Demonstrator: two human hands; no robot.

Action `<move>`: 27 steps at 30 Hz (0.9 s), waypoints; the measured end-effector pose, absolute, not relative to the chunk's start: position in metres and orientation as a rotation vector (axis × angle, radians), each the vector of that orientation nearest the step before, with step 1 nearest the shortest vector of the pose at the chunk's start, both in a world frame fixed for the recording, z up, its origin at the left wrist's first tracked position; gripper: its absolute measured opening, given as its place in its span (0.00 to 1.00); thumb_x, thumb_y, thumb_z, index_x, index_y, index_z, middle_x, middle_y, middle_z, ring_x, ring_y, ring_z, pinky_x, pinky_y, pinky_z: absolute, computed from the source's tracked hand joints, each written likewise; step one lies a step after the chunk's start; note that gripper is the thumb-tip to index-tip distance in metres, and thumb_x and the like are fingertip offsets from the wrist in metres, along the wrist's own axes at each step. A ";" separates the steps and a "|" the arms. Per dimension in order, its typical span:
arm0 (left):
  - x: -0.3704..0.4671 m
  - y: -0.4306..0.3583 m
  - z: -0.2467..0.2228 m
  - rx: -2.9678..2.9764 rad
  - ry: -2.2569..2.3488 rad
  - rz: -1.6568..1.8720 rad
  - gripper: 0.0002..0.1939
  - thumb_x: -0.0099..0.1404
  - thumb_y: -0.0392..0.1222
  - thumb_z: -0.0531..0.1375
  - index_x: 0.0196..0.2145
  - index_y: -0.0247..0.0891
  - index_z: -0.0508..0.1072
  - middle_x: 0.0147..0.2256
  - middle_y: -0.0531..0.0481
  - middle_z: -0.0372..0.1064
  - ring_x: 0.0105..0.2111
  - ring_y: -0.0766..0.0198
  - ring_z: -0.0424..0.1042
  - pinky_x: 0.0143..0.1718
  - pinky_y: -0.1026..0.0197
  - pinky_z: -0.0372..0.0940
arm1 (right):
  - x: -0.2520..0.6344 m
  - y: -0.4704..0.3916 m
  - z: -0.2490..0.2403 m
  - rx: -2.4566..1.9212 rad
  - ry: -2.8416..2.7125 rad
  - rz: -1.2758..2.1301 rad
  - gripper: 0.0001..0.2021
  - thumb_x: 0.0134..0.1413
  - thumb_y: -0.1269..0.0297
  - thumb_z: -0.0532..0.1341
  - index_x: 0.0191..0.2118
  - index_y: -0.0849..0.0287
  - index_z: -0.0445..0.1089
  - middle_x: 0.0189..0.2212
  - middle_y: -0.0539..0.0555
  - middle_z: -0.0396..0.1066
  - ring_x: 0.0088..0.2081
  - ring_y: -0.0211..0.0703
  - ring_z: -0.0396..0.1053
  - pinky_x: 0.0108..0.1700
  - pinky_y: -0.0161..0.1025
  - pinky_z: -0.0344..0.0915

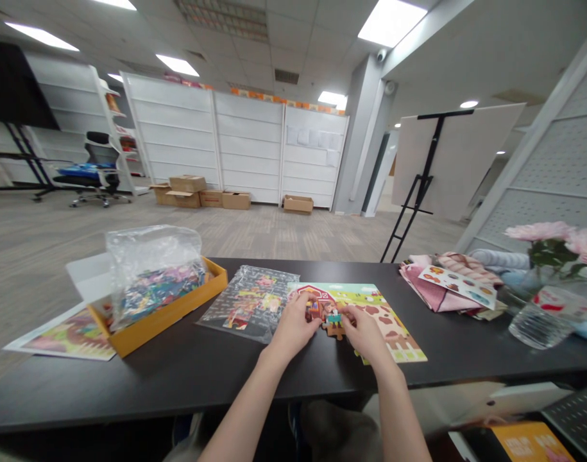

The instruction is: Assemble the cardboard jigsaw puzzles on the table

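Note:
A farm-scene puzzle (370, 294), partly assembled, lies on the black table, with a red barn at its upper left and a brown-spotted cow to the right. My left hand (297, 319) rests at the barn, its fingers curved over the puzzle's left part. My right hand (365, 328) has its thumb and fingers together at the edge of a puzzle piece (334, 328) showing a small figure in teal. That piece lies between my two hands, along the lower edge of the joined part. What my left fingertips touch is too small to tell.
Loose pieces lie on a clear plastic sheet (247, 301) to the left. Beyond it stands a yellow box (172, 316) with a bag of pieces (161, 282). Cloths (432, 292), a water bottle (543, 321) and pink flowers (543, 232) are at the right.

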State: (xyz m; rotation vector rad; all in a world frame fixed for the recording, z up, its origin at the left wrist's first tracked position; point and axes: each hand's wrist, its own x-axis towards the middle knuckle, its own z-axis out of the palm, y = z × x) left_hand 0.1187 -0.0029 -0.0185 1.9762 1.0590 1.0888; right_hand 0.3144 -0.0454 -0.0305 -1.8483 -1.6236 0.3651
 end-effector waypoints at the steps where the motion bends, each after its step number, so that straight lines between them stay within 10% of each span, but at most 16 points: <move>1: 0.118 -0.002 -0.020 1.954 1.021 1.080 0.20 0.56 0.28 0.61 0.46 0.40 0.71 0.46 0.47 0.73 0.37 0.61 0.75 0.43 0.57 0.71 | 0.315 -0.045 -0.031 -1.841 -1.602 0.381 0.15 0.59 0.61 0.52 0.44 0.58 0.72 0.33 0.56 0.78 0.35 0.49 0.75 0.38 0.42 0.65; 27: 0.071 -0.018 0.002 1.891 1.166 1.170 0.08 0.63 0.33 0.55 0.40 0.42 0.69 0.39 0.50 0.76 0.39 0.60 0.76 0.42 0.58 0.68 | 0.294 -0.067 0.011 -1.238 -1.315 1.114 0.24 0.44 0.40 0.70 0.32 0.59 0.73 0.26 0.50 0.71 0.28 0.38 0.67 0.31 0.35 0.64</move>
